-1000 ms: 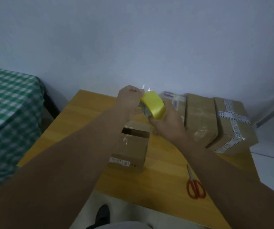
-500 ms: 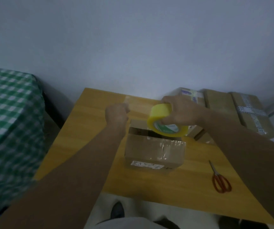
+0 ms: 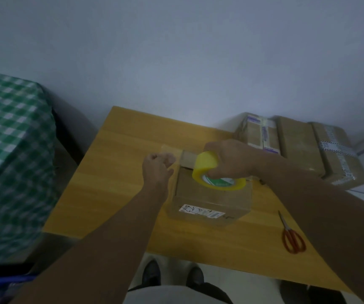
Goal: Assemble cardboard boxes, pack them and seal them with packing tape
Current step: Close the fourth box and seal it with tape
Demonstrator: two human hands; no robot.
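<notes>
Above the box [image 3: 211, 196], right fingers [image 3: 215, 150] tight around the tape roll [image 3: 206, 165], left fingers [image 3: 165, 157] tight on its free end [image 3: 173, 150].

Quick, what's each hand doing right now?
Left hand: closed, pinching the free end of the tape strip.
Right hand: closed, gripping the yellow tape roll above the cardboard box.

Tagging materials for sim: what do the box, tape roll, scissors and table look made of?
Box: brown matte cardboard, by its folded flaps and paper label. Tape roll: glossy yellow plastic film; the pulled strip is see-through. Scissors: grey metal blades, red handles, likely plastic or coated. Table: yellowish wood or wood-look laminate, faint grain, slight sheen; cannot tell which.
</notes>
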